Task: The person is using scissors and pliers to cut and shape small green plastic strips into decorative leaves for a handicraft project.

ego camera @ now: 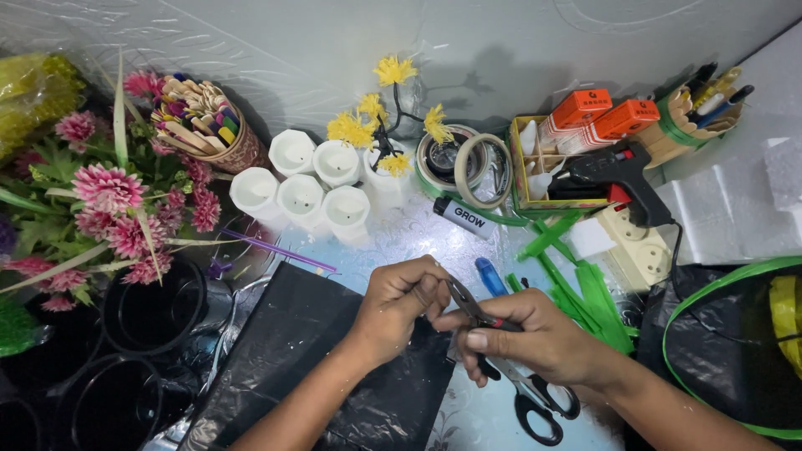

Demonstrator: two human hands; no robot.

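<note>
Seen from above, two bare hands meet over a cluttered bench covered in glossy patterned plastic. The right hand grips slim metal pliers, their jaws pointing toward the left hand, which is curled into a loose fist, pinching something too small to make out at the plier tips. Black-handled scissors lie just under the right wrist. A crinkled black plastic sheet lies beneath the left forearm. Beyond stand white faceted cups, yellow artificial flowers, tape rolls, a black glue gun and green plastic strips. Pink fabric flowers are cut off at the left edge.
</note>
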